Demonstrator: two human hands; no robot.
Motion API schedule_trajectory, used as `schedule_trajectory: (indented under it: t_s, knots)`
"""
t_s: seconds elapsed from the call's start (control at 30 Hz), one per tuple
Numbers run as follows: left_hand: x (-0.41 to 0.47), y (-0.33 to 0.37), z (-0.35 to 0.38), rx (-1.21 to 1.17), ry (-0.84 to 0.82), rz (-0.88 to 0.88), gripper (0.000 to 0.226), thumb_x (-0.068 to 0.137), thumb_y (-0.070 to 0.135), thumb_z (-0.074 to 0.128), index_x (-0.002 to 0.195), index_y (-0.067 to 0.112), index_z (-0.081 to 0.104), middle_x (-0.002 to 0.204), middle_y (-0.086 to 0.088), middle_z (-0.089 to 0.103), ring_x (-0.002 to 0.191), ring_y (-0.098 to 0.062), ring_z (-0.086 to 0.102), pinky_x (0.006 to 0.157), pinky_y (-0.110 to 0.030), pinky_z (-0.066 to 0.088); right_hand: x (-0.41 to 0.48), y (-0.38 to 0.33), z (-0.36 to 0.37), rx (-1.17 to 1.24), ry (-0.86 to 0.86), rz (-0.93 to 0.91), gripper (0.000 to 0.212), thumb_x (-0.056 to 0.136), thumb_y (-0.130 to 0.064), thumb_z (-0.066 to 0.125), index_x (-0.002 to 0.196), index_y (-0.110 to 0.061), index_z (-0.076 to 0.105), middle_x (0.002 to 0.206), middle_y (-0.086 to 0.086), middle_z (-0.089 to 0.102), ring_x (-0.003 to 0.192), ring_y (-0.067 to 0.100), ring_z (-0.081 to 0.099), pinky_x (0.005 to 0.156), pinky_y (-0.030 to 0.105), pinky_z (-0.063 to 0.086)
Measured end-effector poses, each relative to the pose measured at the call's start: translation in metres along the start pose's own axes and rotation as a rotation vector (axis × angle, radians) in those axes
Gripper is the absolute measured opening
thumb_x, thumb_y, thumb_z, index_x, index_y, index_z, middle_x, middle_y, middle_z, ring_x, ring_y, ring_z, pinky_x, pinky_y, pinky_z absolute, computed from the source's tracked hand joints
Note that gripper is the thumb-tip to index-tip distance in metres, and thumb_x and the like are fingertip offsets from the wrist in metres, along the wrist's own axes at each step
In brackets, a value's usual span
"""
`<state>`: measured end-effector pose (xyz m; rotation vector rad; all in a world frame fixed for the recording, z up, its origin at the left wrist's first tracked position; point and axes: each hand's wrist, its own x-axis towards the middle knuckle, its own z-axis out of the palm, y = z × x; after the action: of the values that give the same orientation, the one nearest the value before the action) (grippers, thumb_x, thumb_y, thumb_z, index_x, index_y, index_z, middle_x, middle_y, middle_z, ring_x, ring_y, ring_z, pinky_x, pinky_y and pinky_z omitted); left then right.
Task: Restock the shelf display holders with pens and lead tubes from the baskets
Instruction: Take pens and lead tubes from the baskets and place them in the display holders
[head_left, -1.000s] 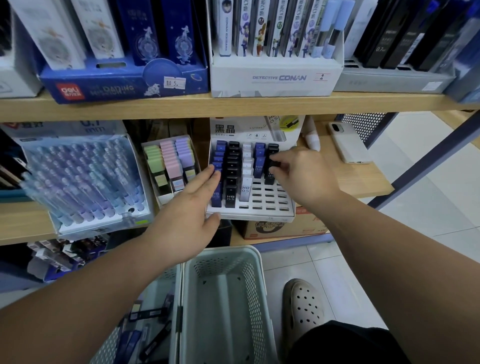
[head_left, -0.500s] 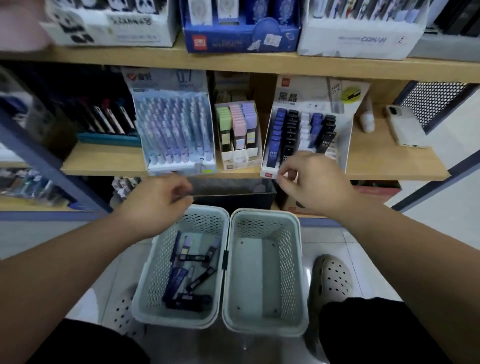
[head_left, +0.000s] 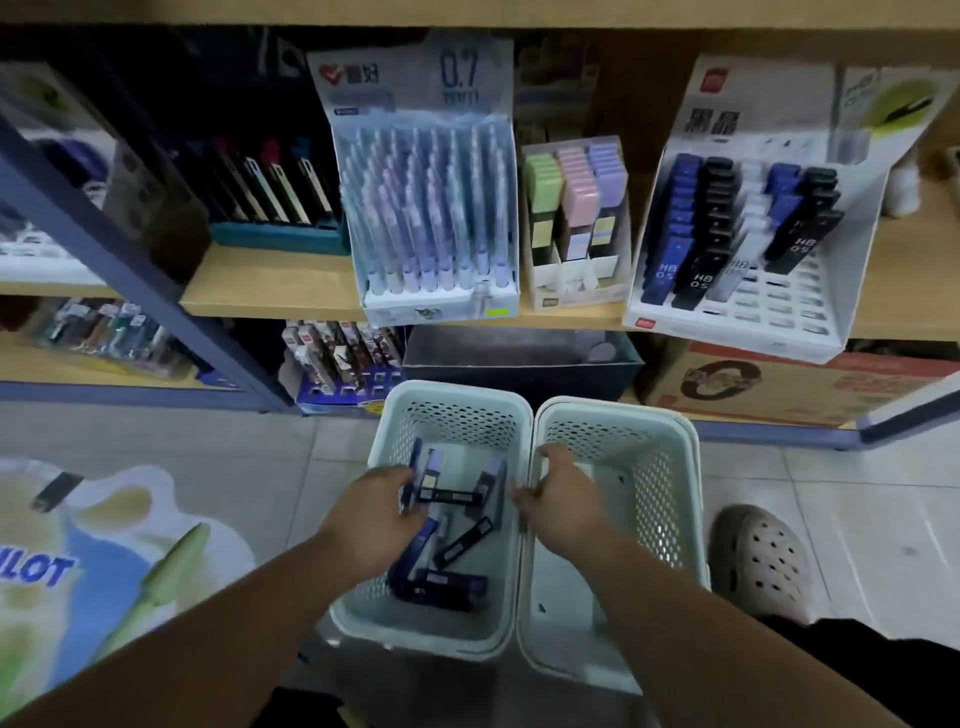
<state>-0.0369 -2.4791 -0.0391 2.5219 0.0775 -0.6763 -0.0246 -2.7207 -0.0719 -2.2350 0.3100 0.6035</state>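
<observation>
Left hand (head_left: 379, 514) is down in the left basket (head_left: 447, 397), fingers curled round a dark blue lead tube (head_left: 414, 458). More loose tubes (head_left: 447, 584) lie on the basket floor just below it. Right hand (head_left: 561, 499) is clawed over where the two baskets' rims touch, honestly can't tell if it grips anything. Right basket (head_left: 670, 467) sits right alongside. The part-filled lead holder (head_left: 737, 312) is up on the shelf (head_left: 270, 291).

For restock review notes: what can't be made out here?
- Head view, left hand: its own back hides whether it grips any lead tubes.
- Head view, right hand: grip on the right basket rim unclear, motion-blurred.
- Head view, tube labels in the left basket: blurred, too small.
</observation>
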Motion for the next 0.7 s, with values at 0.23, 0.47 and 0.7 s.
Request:
schedule_trajectory:
  t_s: [0.23, 0.47, 0.7]
  knots:
    - [0.06, -0.001, 0.065, 0.025, 0.004, -0.244, 0.085, 0.092, 0.043, 0.06, 0.159, 0.012, 0.017, 0.165, -0.009, 0.014, 0.147, -0.03, 0.026, 0.119, -0.04, 0.028, 0.016, 0.026, -0.003, 0.179, -0.097, 0.07, 0.063, 0.084, -0.036, 0.08, 0.138, -0.026, 0.047, 0.072, -0.006, 0.064, 0.053, 0.003, 0.06, 0.047, 0.016, 0.044]
    - [0.072, -0.002, 0.105, 0.108, 0.144, -0.343, 0.09, 0.093, 0.042, 0.059, 0.159, 0.008, 0.008, 0.16, -0.008, 0.002, 0.142, -0.033, 0.031, 0.115, -0.04, 0.032, 0.015, 0.033, -0.006, 0.189, -0.097, 0.023, 0.071, 0.081, -0.043, 0.082, 0.14, -0.029, 0.044, 0.08, -0.004, 0.061, 0.061, -0.006, 0.059, 0.05, 0.007, 0.042]
    - [0.072, 0.001, 0.13, 0.186, 0.216, -0.316, 0.094, 0.089, 0.04, 0.062, 0.158, 0.006, 0.007, 0.16, -0.016, 0.011, 0.144, -0.035, 0.023, 0.117, -0.041, 0.027, 0.018, 0.037, -0.003, 0.128, -0.085, 0.02, 0.075, 0.08, -0.053, 0.079, 0.142, -0.034, 0.042, 0.091, -0.007, 0.062, 0.077, 0.003, 0.061, 0.054, 0.01, 0.038]
